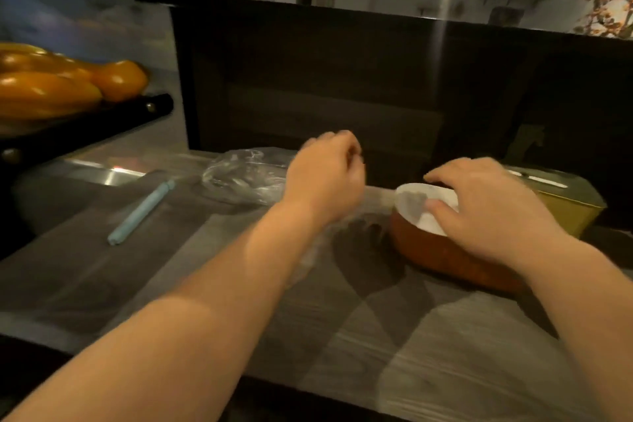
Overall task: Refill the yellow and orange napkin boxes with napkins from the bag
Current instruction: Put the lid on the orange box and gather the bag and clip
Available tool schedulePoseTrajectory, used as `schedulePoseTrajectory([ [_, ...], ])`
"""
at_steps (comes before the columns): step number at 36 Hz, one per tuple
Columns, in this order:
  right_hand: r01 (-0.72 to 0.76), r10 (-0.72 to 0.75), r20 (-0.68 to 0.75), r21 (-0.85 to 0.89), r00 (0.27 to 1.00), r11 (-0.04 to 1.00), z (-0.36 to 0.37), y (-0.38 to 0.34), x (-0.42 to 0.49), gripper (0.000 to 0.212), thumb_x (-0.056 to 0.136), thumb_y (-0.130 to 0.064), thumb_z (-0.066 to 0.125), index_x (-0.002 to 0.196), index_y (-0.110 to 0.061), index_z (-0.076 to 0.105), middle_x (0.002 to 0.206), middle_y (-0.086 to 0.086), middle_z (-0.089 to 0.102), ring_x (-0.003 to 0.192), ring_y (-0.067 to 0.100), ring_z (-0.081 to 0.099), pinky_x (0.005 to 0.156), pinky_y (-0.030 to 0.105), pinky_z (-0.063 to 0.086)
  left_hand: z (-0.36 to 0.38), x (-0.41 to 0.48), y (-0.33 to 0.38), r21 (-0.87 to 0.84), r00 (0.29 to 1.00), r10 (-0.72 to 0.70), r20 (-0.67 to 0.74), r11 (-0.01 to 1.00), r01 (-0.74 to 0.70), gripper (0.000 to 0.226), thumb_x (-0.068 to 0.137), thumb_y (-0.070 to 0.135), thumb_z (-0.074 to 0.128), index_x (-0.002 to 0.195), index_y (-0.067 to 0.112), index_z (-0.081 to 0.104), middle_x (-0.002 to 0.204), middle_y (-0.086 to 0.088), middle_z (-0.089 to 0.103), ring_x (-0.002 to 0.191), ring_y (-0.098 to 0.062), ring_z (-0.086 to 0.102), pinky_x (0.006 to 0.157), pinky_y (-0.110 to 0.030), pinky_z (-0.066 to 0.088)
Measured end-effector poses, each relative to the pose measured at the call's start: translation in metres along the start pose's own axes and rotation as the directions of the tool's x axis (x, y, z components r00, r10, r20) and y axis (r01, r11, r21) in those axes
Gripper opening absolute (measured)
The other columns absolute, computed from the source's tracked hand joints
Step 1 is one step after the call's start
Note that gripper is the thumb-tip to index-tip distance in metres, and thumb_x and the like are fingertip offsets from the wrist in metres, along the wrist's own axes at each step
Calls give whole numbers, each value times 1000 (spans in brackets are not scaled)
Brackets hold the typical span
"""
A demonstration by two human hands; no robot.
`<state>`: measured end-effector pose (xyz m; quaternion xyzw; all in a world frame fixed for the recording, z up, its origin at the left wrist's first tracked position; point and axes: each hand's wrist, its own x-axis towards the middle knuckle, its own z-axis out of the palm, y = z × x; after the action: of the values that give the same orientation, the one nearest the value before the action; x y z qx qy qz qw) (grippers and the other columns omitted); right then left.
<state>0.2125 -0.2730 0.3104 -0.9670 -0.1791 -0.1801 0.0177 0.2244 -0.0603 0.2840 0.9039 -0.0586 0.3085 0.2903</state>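
The right hand point(486, 212) lay flat over the orange napkin box point(442, 260) at the right of the table point(205, 284). Its fingers were spread wide across a white stack of napkins point(419, 204) in the box's open top, the thumb resting on the paper. The hand covered much of the stack and the box's far rim. Just behind it stood the yellow napkin box point(568, 205), partly in shadow. The left hand point(325, 175) hovered at the right end of the clear plastic bag point(243, 175), which lay crumpled near the table's back edge. Its fingers were curled inward, but motion blur made it impossible to tell whether they pinched the plastic or held nothing. A pale blue clip point(142, 212) lay well left of the bag. Blurred orange-yellow objects point(68, 86) sat on a shelf at far left, cut off by the frame.
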Motion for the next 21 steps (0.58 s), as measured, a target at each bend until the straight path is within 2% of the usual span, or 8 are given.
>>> schedulePoseTrajectory([
  [3,12,12,-95,253,995,967,12,-51,10,41,90,-43,62,128,-26,62,128,0,62,122,24,51,101,40,45,-47,-9,-57,97,984,-168,-58,980,173,23,84,22,57,103,21,70,105,-4,63,100,-25,59,82,-33,46],
  [6,-85,91,6,441,996,893,30,-105,36,51,90,-47,63,137,-30,53,137,1,52,129,25,40,104,38,39,-87,-36,-114,306,942,-289,-173,893,330,32,82,26,60,111,14,65,112,-14,57,109,-37,51,91,-43,43],
  [8,-195,156,122,466,980,863,44,-134,55,66,90,-52,64,149,-37,37,153,2,34,140,28,28,110,44,35,-100,-51,-138,418,895,-418,-159,792,444,45,81,32,62,121,13,57,125,-17,50,122,-40,41,101,-47,38],
  [11,-294,205,235,456,950,840,75,-176,79,89,86,-67,61,155,-48,10,167,2,1,152,37,1,119,59,22,-111,-64,-158,536,753,-654,-73,611,582,61,85,39,60,141,19,45,147,-14,39,138,-35,30,110,-45,32],
  [14,-306,194,293,410,936,859,106,-207,97,99,74,-87,51,154,-53,1,168,4,-9,151,45,-10,115,72,2,-115,-66,-172,489,699,-709,-94,579,653,54,91,35,54,142,17,50,147,-13,43,137,-34,36,112,-44,33],
  [16,-294,180,356,301,917,907,117,-217,105,98,69,-94,45,153,-49,21,167,5,12,151,44,5,113,73,2,-113,-66,-180,463,732,-670,-123,613,640,40,92,27,54,129,14,61,139,-13,54,130,-35,45,105,-42,40],
  [18,-270,169,325,295,930,917,122,-217,108,80,73,-87,51,137,-38,52,150,5,46,140,37,36,114,63,23,-113,-65,-185,427,760,-631,-158,650,629,30,92,22,57,119,13,67,129,-14,61,121,-36,54,96,-40,46],
  [21,-267,197,181,572,963,776,124,-215,98,17,84,-42,66,92,-26,66,102,1,69,100,26,62,87,39,52,-113,-65,-195,244,767,-603,-219,728,641,25,94,21,57,116,16,66,115,-11,65,107,-35,60,85,-40,49],
])
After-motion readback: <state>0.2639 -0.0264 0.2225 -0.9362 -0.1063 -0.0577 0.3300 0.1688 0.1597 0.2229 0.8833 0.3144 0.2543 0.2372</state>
